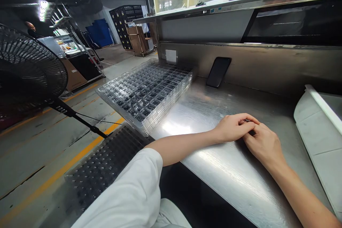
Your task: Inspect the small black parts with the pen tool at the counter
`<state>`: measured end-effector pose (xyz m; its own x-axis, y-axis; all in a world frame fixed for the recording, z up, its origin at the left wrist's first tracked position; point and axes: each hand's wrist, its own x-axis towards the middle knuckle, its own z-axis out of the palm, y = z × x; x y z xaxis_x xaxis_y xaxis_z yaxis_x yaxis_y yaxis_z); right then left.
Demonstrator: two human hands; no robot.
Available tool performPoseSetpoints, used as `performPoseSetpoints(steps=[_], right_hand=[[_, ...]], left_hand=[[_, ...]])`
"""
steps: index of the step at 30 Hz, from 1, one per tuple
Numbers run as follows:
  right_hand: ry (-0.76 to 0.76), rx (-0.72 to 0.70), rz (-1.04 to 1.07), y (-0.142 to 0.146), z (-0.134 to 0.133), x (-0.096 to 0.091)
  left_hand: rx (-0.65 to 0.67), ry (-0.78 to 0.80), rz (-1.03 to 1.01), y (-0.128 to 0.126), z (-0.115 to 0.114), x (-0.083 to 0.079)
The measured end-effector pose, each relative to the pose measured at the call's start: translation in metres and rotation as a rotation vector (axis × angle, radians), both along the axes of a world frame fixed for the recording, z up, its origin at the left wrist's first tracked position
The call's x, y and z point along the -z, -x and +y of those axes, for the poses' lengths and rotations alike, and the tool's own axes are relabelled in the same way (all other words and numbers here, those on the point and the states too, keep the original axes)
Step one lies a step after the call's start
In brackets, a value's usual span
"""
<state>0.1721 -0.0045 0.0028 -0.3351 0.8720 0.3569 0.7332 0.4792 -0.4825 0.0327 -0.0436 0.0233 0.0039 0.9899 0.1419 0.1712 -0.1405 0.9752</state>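
Observation:
Both my hands rest together on a steel worktop (213,114). My left hand (235,127) lies with its fingers curled over my right hand (263,144), which is partly covered. Whether anything sits between them I cannot make out. To the left of my hands, a stack of clear plastic trays (145,92) filled with small dark parts lies on the worktop's corner. A black tray (107,165) with many small pockets sits lower, beside my left elbow.
A dark phone (218,72) leans against the steel back wall. A white bin (319,131) stands at the right edge. A black fan (29,74) on a stand is at the left, over a floor with yellow lines. Racks and boxes stand far back.

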Motion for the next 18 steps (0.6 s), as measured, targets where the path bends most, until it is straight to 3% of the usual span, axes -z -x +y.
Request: performPoseSetpoints(steps=[18], right_hand=[[0.01, -0.003, -0.016, 0.0004, -0.0005, -0.0026]], left_hand=[[0.006, -0.018, -0.009, 0.0005, 0.0003, 0.0016]])
